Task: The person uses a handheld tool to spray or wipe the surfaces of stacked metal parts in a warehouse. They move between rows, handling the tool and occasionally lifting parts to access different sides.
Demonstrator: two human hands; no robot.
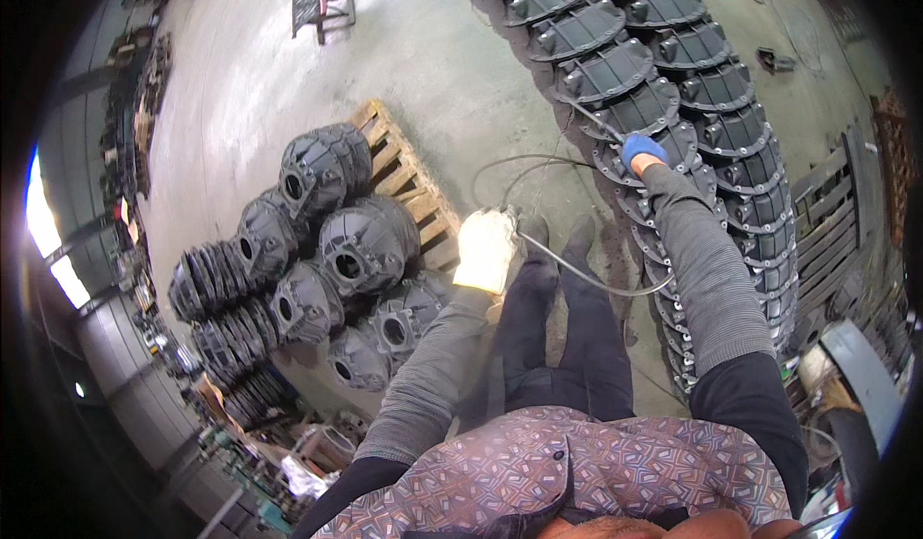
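Observation:
My right hand (642, 152), in a blue glove, is closed around the handle end of a slim metal wand (596, 121). Its tip points forward and left over the near row of dark metal castings (639, 108), which are ribbed and bell-shaped with round flanges. Whether the tip touches one, I cannot tell. A thin grey hose (596, 283) loops in front of my legs, and a dark stretch of it curves across the floor toward the wand. My left hand (486, 249), in a white glove with a yellow cuff, is closed on the hose at waist height.
On my left, more dark housings (367, 243) with round openings are stacked beside and on a wooden pallet (408, 175). A small metal stand (322, 8) is farther off. Slatted pallets (835, 222) lie beyond the right-hand rows. Cluttered parts line the left wall.

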